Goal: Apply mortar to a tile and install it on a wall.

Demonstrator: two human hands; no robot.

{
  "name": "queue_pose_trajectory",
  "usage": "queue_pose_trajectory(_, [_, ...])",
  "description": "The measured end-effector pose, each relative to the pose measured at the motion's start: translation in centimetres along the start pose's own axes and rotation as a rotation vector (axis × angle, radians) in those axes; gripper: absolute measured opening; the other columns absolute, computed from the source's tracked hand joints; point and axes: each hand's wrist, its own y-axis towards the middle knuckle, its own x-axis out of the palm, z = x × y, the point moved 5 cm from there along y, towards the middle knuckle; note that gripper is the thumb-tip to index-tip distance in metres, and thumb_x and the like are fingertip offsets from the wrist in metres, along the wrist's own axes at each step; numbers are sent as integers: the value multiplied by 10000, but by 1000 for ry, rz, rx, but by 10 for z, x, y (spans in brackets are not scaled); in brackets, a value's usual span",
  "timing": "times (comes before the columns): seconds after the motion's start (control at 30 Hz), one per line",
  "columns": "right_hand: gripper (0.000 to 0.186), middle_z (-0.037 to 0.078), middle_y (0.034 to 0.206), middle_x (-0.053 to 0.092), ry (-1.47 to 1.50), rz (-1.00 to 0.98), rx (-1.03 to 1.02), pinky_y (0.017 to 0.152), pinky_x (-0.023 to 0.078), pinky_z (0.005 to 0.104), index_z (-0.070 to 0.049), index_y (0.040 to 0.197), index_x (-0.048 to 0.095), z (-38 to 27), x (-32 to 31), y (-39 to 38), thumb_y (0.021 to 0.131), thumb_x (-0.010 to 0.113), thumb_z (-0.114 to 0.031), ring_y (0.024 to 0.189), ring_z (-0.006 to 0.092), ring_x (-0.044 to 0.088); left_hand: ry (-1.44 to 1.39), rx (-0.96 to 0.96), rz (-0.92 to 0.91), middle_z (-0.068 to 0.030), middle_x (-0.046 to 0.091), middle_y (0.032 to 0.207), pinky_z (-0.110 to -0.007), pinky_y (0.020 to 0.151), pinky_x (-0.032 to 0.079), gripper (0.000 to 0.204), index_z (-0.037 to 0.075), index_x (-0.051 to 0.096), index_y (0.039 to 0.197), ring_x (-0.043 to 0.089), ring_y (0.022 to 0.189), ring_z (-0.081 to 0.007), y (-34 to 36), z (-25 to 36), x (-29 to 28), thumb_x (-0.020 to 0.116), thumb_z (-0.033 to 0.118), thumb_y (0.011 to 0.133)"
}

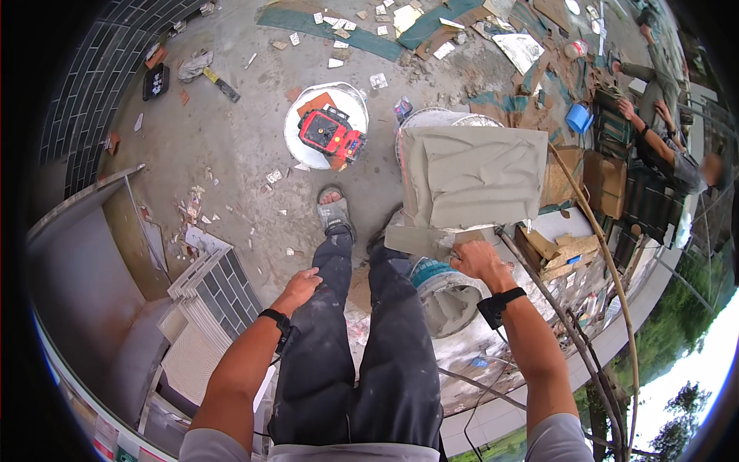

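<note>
My right hand is closed round the handle of a flat trowel. The blade lies along the near edge of a tile thickly spread with grey mortar in uneven ridges. That tile rests on a white bucket, whose rim shows behind it. Just below my right hand stands a teal bucket with grey mortar in it. By my left knee, my left hand is open with loosely bent fingers, and nothing shows in it.
A red laser level sits on an upturned-looking white bucket ahead. Stacked tiles stand at left. A hammer-like tool, tile shards and cardboard litter the floor. Long poles lean at right, and another person is at far right.
</note>
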Motion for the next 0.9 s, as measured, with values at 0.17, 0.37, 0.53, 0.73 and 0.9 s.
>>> queue_pose_trajectory(0.17, [402,238,998,677,243,-13,-55,864,498,488,-56,1097,648,-38,67,21,859,579,-372,984,398,637,-76,17,-31,-210,628,1247,-307,998,432,513,-74,496,1342,603,1164,-264,13,-6,10,556,202,914])
queue_pose_trajectory(0.37, [420,255,1121,632,739,269,22,927,463,468,-16,1186,575,-41,144,14,898,578,-322,1092,425,576,89,-33,-40,-218,585,1311,-310,1017,421,498,-60,525,1321,571,1213,-287,13,-16,8,560,221,912])
queue_pose_trajectory(0.53, [409,296,1190,576,1050,610,244,963,427,455,48,1184,548,-31,171,18,921,573,-264,1159,437,524,198,-20,-96,-226,567,1330,-306,1027,409,493,-56,531,1317,558,1230,-300,23,2,7,563,226,913])
queue_pose_trajectory(0.73, [366,311,1127,597,1275,747,496,941,432,463,47,1147,556,7,203,34,941,552,-256,1103,472,537,299,-29,-119,-236,602,1278,-308,1028,403,484,-61,532,1314,562,1226,-289,26,52,-8,545,197,904])
queue_pose_trajectory(0.9, [229,82,792,591,1725,753,633,644,469,334,-14,914,545,59,252,46,973,516,-233,711,163,576,356,-60,-97,-238,578,1312,-309,1048,386,474,-66,546,1297,541,1252,-294,38,71,7,534,185,895])
